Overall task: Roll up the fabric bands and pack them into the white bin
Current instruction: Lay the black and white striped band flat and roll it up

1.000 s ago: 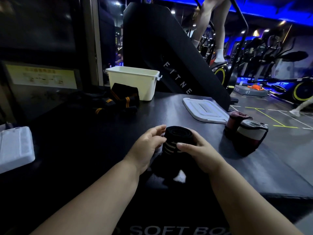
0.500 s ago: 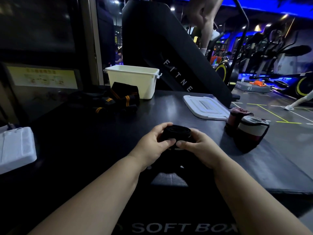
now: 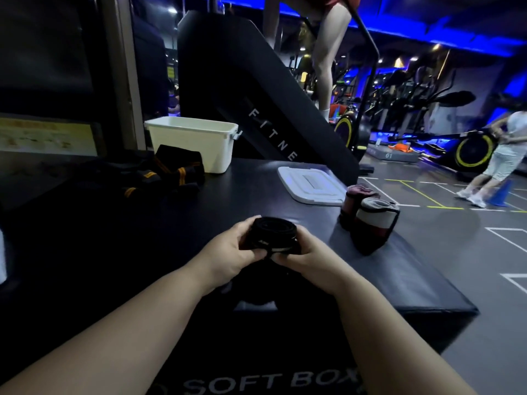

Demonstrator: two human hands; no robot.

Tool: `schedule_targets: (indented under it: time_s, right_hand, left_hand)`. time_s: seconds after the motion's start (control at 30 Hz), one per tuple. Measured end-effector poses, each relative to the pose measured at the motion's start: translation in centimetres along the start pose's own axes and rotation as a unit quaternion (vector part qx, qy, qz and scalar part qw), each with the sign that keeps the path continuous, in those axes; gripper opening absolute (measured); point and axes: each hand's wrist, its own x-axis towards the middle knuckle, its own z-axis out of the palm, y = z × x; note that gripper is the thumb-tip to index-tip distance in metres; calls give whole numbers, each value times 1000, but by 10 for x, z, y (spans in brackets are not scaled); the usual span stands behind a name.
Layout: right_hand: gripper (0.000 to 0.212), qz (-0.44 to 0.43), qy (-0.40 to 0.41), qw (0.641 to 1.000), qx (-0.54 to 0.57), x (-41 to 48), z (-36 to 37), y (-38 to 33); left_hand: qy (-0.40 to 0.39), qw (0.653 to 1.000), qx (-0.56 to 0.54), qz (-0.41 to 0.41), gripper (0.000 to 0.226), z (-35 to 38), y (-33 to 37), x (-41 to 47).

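**Black roll gripped in both hands, well short of the bin**

- The white bin (image 3: 196, 143) sits open-topped at the far edge of the black soft box (image 3: 256, 192). The pad between the bin and the hands is bare.
- The box's right edge drops to the gym floor. Right of the bin and nearer the person, the flat white lid (image 3: 310, 185) lies close to that edge. Nearer again, two finished rolls (image 3: 376, 220) stand upright right at it.
- Touching the bin's front left corner is a loose heap of unrolled bands (image 3: 171, 172), black with orange stripes.
- The rolled black band (image 3: 273, 232) is well in front of the bin, toward the person, with its spiral end facing up. The left hand (image 3: 228, 252) and right hand (image 3: 310, 258) both curl round it, thumbs meeting on the near side.
- Versus 1.0 s ago, the left hand was open beside the roll and now grips it. The striped tail that hung below the roll is wound in.
- The bin, lid, heap and finished rolls have not moved.
- The roll is woven fabric, a squat cylinder with a pale stripe along its lower rim. The bin is smooth plastic and rectangular, with a lug on its right end. The pad is matte and cushioned.
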Motion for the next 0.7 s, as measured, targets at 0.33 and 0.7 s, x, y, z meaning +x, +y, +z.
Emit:
schedule_targets:
  time_s: [0.33, 0.7]
  right_hand:
    - [55, 38, 152, 988, 3, -53, -97, 43]
    - [55, 45, 214, 976, -16, -69, -163, 78]
  left_hand:
    - [-76, 995, 51, 36, 67, 112, 23, 55]
    - [-46, 995, 78, 47, 59, 198, 31, 102]
